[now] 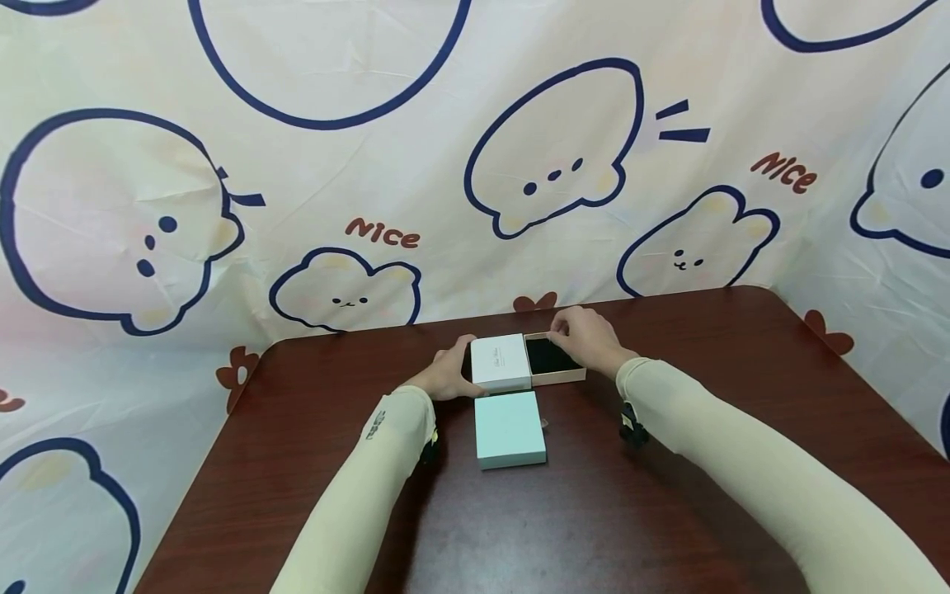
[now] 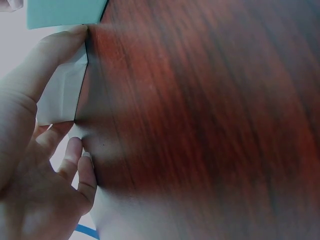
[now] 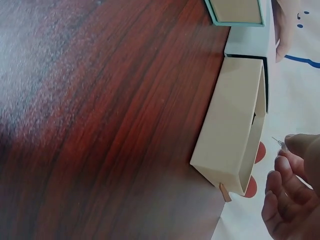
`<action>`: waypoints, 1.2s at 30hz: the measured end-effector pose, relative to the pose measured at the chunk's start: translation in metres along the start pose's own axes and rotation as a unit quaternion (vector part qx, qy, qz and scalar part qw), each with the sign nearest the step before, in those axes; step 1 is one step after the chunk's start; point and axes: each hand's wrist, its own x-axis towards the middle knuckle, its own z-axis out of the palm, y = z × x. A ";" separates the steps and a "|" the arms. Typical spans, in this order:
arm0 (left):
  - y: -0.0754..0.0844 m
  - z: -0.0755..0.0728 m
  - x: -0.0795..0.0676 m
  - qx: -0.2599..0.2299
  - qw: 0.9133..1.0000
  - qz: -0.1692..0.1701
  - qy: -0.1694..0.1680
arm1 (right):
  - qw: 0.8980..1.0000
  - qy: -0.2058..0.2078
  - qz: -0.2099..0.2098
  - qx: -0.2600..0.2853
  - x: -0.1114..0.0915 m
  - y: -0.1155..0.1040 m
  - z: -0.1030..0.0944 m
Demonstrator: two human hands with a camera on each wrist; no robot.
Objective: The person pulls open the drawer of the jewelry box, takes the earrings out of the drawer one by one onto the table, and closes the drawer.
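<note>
The left hand (image 1: 448,373) grips the closed left end of a white box (image 1: 500,363), thumb along the near side and fingers reaching round to the far side. The right hand (image 1: 591,340) is raised just above the far edge of the drawer (image 1: 560,379), wrist bent so the fingers point back toward the left. Its thumb and forefinger are pinched together on a thin shiny piece (image 3: 281,145), too small to identify; the other fingers curl loosely beneath.

Both arms stretch forward in pale sleeves (image 1: 742,437), the left one slanting inward from the lower left, the right one coming in from the lower right with its forearm angled across. A dark device (image 1: 633,425) sits under the right wrist.

The drawer sticks out of the right side of the white box, showing a black inside and cream walls, with a brown ribbon tab (image 3: 225,193) on its outer end. A mint green box (image 1: 510,429) lies flat just in front of the white box. Both rest on a dark reddish wooden table (image 1: 631,520), toward its far edge. Behind hangs a pale cloth (image 1: 564,33) printed with blue-outlined cartoon animals.
</note>
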 end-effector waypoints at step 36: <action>0.000 0.000 0.003 0.006 1.000 -0.002 0.000 | 0.999 0.015 0.043 0.016 0.000 0.015 -0.014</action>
